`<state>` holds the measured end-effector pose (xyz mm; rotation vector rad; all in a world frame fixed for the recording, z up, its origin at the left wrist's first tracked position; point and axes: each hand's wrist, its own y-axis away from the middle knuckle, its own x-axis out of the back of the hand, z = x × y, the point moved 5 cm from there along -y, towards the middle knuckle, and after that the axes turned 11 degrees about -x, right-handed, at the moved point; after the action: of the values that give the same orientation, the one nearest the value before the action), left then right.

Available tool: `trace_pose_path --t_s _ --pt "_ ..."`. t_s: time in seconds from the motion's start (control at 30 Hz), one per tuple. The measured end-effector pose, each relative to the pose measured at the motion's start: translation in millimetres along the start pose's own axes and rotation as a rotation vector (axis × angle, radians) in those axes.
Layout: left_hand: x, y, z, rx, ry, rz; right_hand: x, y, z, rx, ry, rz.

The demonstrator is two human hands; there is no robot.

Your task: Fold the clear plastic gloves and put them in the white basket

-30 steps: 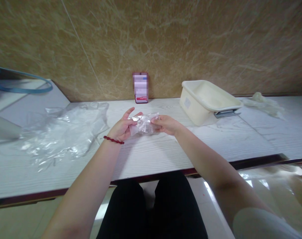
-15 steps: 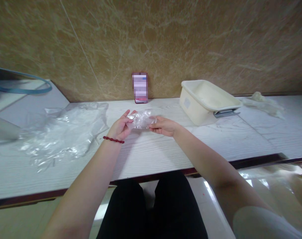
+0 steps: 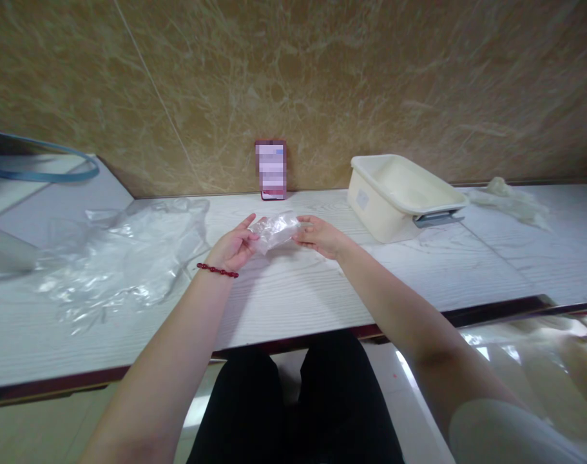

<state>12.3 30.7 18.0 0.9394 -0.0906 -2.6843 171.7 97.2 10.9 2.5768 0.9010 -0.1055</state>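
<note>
A small clear plastic bag (image 3: pixel 276 230) is stretched between both my hands above the white table (image 3: pixel 293 296). My left hand (image 3: pixel 232 246), with a red bead bracelet at the wrist, pinches the bag's left end. My right hand (image 3: pixel 319 235) pinches its right end with thumb and fingers. Both hands hover near the middle of the table, in front of a phone (image 3: pixel 270 169) that leans upright against the marbled wall.
A large sheet of crumpled clear plastic (image 3: pixel 122 254) lies on the table to the left. A cream plastic tub (image 3: pixel 399 193) stands at the right, with more crumpled plastic (image 3: pixel 508 198) beyond it. A blue strap (image 3: pixel 37 169) lies far left. My dark-clad legs are under the table edge.
The small bag has been drawn up and flattened between my hands, which rose slightly and shifted a little toward the wall. Nothing else on the table moved.
</note>
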Motion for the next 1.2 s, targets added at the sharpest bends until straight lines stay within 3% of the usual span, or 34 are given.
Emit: trace_pose_path --t_s 0.3,0.43,0.5,0.63,0.73,0.87,1.07,1.2 --pt "-4.1 2.5 -1.7 0.026 -0.094 -0.075 -0.5 -3.9 2.0 -0.022 -0.039 -0.003" --pt "-6.8 3.0 -8.3 0.096 -0.077 -0.171 -0.2 -5.0 0.9 -0.002 -0.061 -0.012" --pt "-7.6 3.2 -11.7 0.119 -0.091 -0.201 1.9 -5.8 1.0 0.011 -0.096 0.010" --pt "-3.3 -0.1 -13.4 0.047 -0.184 -0.134 5.4 -9.1 2.8 0.030 -0.136 0.059" --pt "-3.2 -0.7 -12.2 -0.028 -0.306 -0.142 9.3 -12.6 4.0 0.037 -0.052 0.139" --pt "-5.8 2.9 -13.8 -0.002 -0.357 -0.197 14.8 -15.4 2.4 0.062 0.084 0.232" --pt "-4.8 2.3 -17.7 0.001 -0.382 -0.253 7.0 -12.6 3.2 -0.026 -0.078 0.136" --pt "-4.7 1.7 -17.8 -0.022 -0.409 -0.207 2.3 -9.0 3.9 -0.143 -0.267 0.062"
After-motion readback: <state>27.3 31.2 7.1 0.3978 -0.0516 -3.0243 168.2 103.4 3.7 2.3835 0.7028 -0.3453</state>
